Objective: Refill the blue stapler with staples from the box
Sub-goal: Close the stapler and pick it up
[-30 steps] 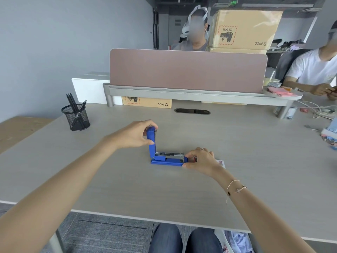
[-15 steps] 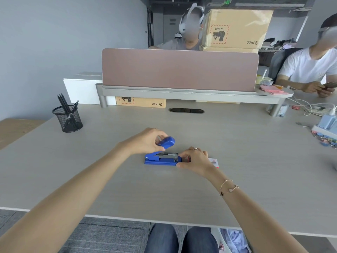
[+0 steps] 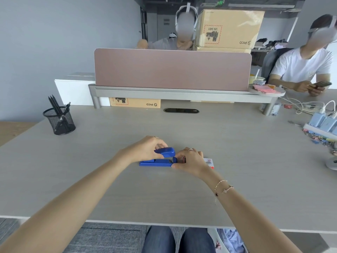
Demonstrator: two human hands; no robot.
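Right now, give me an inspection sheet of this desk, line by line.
Surface: grey desk, bare in front of the hands.
Job's things: blue stapler flat on the desk, its top partly lowered, not fully shut; staple box behind the right hand, mostly hidden.
Clutter: mesh pen cup at far left; blue chargers and small clips at far right.
Grips: left hand pinches the stapler's top; right hand steadies its front end.
Cables: white cords at far right.
Surroundings: pink divider, cardboard boxes, two seated people beyond.
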